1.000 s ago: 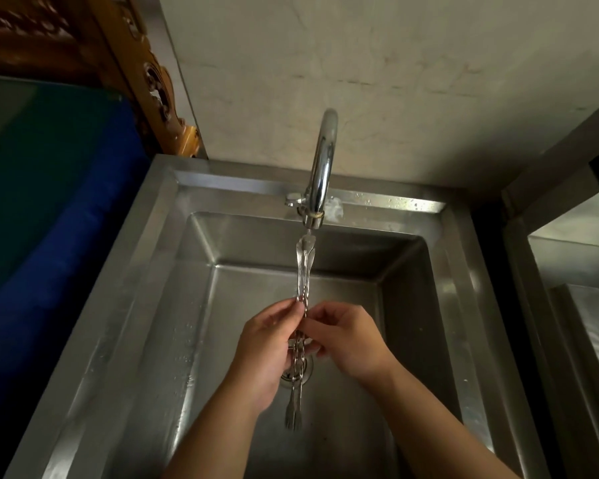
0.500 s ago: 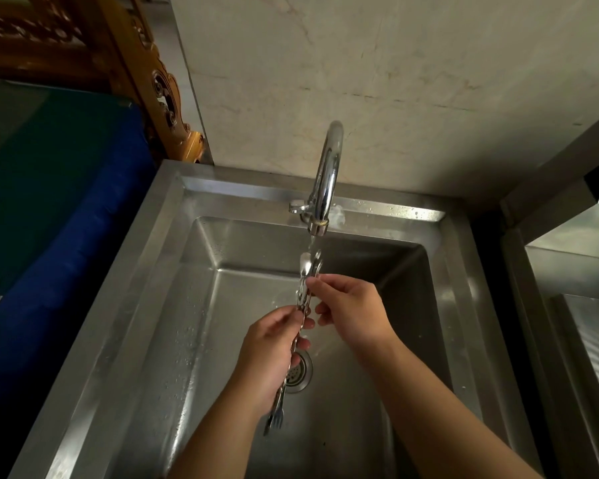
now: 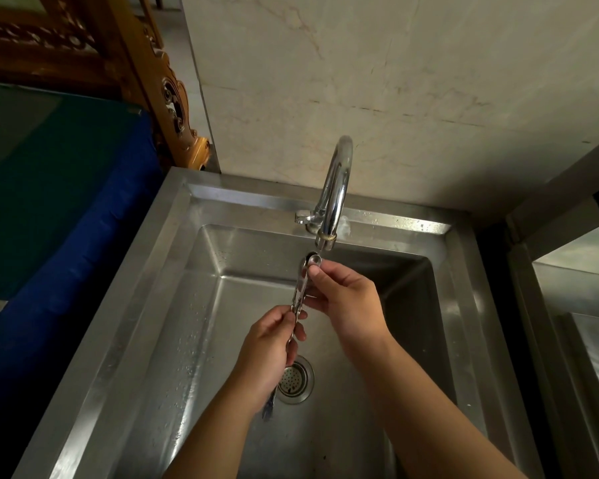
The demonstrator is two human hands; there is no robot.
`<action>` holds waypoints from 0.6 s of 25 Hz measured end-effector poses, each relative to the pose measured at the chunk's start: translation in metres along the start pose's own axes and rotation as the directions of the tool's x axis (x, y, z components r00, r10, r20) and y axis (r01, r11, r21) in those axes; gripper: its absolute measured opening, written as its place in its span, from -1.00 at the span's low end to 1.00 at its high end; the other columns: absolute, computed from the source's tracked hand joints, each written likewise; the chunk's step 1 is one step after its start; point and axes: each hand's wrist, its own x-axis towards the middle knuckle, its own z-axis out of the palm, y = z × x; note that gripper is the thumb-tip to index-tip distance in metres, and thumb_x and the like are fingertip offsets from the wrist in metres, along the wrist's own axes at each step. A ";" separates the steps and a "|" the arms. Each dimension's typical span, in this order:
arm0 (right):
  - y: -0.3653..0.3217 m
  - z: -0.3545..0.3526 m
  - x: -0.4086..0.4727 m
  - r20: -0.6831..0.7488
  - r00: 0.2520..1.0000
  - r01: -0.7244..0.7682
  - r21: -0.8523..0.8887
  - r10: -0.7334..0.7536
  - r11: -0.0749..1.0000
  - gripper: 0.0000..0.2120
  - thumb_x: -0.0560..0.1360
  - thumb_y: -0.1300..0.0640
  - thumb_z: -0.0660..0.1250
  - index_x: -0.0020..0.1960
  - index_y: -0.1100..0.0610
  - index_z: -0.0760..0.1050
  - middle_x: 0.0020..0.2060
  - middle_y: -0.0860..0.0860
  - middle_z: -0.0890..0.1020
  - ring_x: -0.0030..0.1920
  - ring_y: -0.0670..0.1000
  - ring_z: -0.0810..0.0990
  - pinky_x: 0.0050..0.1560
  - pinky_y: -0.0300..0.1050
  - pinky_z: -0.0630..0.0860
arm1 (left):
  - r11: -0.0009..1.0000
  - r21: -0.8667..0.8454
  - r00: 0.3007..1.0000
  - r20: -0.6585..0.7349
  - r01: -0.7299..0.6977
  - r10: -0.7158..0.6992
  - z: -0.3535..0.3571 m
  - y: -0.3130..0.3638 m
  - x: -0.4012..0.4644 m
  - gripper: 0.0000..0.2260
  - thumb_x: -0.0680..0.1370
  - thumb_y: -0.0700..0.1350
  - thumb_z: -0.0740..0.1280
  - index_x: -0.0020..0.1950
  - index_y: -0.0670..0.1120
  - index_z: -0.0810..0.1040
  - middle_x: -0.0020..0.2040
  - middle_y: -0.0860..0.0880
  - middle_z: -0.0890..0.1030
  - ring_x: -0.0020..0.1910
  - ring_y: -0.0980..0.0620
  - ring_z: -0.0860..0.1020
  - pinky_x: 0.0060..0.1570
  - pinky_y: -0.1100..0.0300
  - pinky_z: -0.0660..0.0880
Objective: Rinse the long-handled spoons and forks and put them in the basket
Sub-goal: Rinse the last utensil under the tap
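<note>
Steel sink (image 3: 159, 278) fills the view. Your left hand (image 3: 268, 354) is clamped around the middle of a cutlery bundle (image 3: 300, 295); your right hand (image 3: 346, 302) pinches its upper end, just beneath the faucet (image 3: 336, 188) spout.

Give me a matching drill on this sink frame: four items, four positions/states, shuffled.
Items:
1. left hand
2. right hand
3. faucet
4. drain strainer

States:
A. set in the sink floor, partly behind a hand
B. pinches the top ends of the cutlery bundle, just under the spout
C. mounted on the sink's back rim, spout curving forward
D. wrapped around the middle of the bundle, fork tips poking out below

Pairs: 1-D, 2-B, 3-C, 4-A
</note>
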 end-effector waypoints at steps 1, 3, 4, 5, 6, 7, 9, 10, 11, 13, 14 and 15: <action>-0.001 -0.001 0.001 0.003 1.000 0.000 0.013 0.000 1.000 -0.86 0.59 0.25 0.39 0.08 0.27 0.69 -0.19 0.10 0.70 -0.19 0.03 0.67 -0.06 -0.07 0.68 | 1.000 -0.014 1.000 -0.003 0.000 0.000 0.001 0.001 0.003 -0.66 0.74 -0.20 0.16 -0.07 -0.04 0.67 -0.38 0.05 0.55 -0.50 0.12 0.38 -0.46 0.28 0.28; -0.004 -0.002 0.003 0.006 1.000 0.001 0.027 -0.001 1.000 -0.89 0.57 0.25 0.41 0.04 0.25 0.69 -0.21 0.08 0.69 -0.22 0.01 0.65 -0.11 -0.09 0.65 | 1.000 0.018 1.000 -0.007 -0.006 0.006 0.002 0.003 0.011 -0.59 0.75 -0.08 0.14 -0.18 0.07 0.67 -0.42 0.10 0.45 -0.53 0.19 0.35 -0.48 0.32 0.29; -0.005 -0.002 0.004 0.010 1.000 0.007 0.038 -0.008 0.999 -0.92 0.57 0.25 0.42 0.01 0.24 0.67 -0.23 0.07 0.68 -0.24 0.01 0.64 -0.15 -0.11 0.65 | 0.996 0.083 1.000 -0.003 -0.020 0.020 0.002 0.004 0.015 -0.56 0.75 0.05 0.12 -0.22 0.12 0.65 -0.44 0.14 0.41 -0.53 0.20 0.33 -0.47 0.31 0.28; -0.005 -0.002 0.005 0.008 1.000 0.014 0.052 -0.015 0.999 -0.95 0.57 0.26 0.42 -0.01 0.23 0.65 -0.25 0.06 0.68 -0.26 0.00 0.64 -0.17 -0.12 0.65 | 0.989 0.141 0.999 0.009 -0.037 0.036 0.003 0.005 0.018 -0.55 0.72 0.15 0.09 -0.25 0.13 0.62 -0.47 0.15 0.38 -0.52 0.20 0.31 -0.45 0.27 0.27; -0.006 -0.002 0.007 0.000 1.000 0.023 0.061 -0.023 0.998 -0.97 0.57 0.27 0.41 -0.02 0.22 0.64 -0.26 0.05 0.68 -0.26 -0.01 0.64 -0.15 -0.12 0.65 | 0.985 0.168 0.999 0.021 -0.049 0.046 0.005 0.005 0.022 -0.54 0.70 0.21 0.09 -0.27 0.11 0.58 -0.50 0.16 0.36 -0.52 0.19 0.29 -0.43 0.22 0.24; -0.005 -0.002 0.008 -0.011 0.999 0.035 0.061 -0.035 0.998 -0.97 0.57 0.27 0.41 -0.02 0.21 0.63 -0.25 0.05 0.69 -0.24 -0.01 0.65 -0.12 -0.11 0.65 | 0.986 0.159 0.999 0.031 -0.045 0.041 0.006 0.006 0.026 -0.54 0.70 0.21 0.09 -0.28 0.08 0.55 -0.52 0.16 0.35 -0.53 0.20 0.28 -0.40 0.18 0.22; -0.003 -0.005 0.011 -0.017 0.998 0.061 0.027 -0.060 0.998 -0.95 0.59 0.27 0.39 -0.01 0.21 0.64 -0.24 0.04 0.70 -0.21 -0.01 0.66 -0.08 -0.10 0.65 | 0.992 0.124 0.998 0.061 -0.019 0.012 0.010 0.006 0.032 -0.54 0.74 0.15 0.07 -0.27 0.01 0.48 -0.55 0.17 0.36 -0.55 0.23 0.28 -0.37 0.14 0.19; -0.003 -0.005 0.012 -0.012 0.998 0.068 0.000 -0.068 0.998 -0.92 0.59 0.25 0.38 0.02 0.23 0.66 -0.24 0.04 0.70 -0.20 -0.01 0.66 -0.06 -0.11 0.66 | 0.994 0.107 0.996 0.086 -0.006 -0.003 0.012 0.006 0.035 -0.54 0.75 0.14 0.05 -0.27 -0.01 0.44 -0.55 0.16 0.34 -0.56 0.22 0.26 -0.36 0.14 0.18; -0.002 -0.005 0.013 -0.008 0.997 0.072 -0.024 -0.072 0.997 -0.88 0.60 0.24 0.38 0.05 0.25 0.67 -0.23 0.04 0.70 -0.19 -0.02 0.66 -0.07 -0.14 0.66 | 0.996 0.094 0.993 0.117 0.003 -0.014 0.012 0.007 0.036 -0.53 0.74 0.16 0.04 -0.29 -0.01 0.42 -0.55 0.16 0.31 -0.56 0.19 0.25 -0.36 0.12 0.18; -0.001 -0.004 0.014 0.010 0.998 0.064 -0.045 -0.064 0.997 -0.85 0.61 0.23 0.37 0.08 0.24 0.69 -0.20 0.06 0.70 -0.18 -0.02 0.67 -0.10 -0.19 0.66 | 0.996 0.087 0.982 0.187 -0.005 -0.011 0.011 0.007 0.039 -0.50 0.68 0.25 0.02 -0.33 0.01 0.40 -0.51 0.12 0.27 -0.53 0.11 0.23 -0.38 0.10 0.23; -0.001 -0.003 0.014 0.021 0.998 0.053 -0.049 -0.052 0.997 -0.84 0.61 0.22 0.37 0.08 0.22 0.71 -0.17 0.07 0.71 -0.16 -0.02 0.67 -0.10 -0.19 0.66 | 0.997 0.082 0.977 0.214 -0.014 -0.004 0.010 0.007 0.040 -0.49 0.64 0.28 0.01 -0.33 0.00 0.41 -0.48 0.10 0.26 -0.52 0.08 0.22 -0.38 0.11 0.24; -0.001 -0.002 0.013 0.028 0.999 0.043 -0.048 -0.041 0.998 -0.84 0.62 0.21 0.36 0.08 0.19 0.72 -0.14 0.08 0.73 -0.14 -0.03 0.68 -0.12 -0.19 0.67 | 0.997 0.069 0.975 0.223 -0.019 0.003 0.009 0.006 0.040 -0.48 0.63 0.30 0.02 -0.31 -0.02 0.44 -0.47 0.08 0.26 -0.50 0.07 0.22 -0.38 0.10 0.24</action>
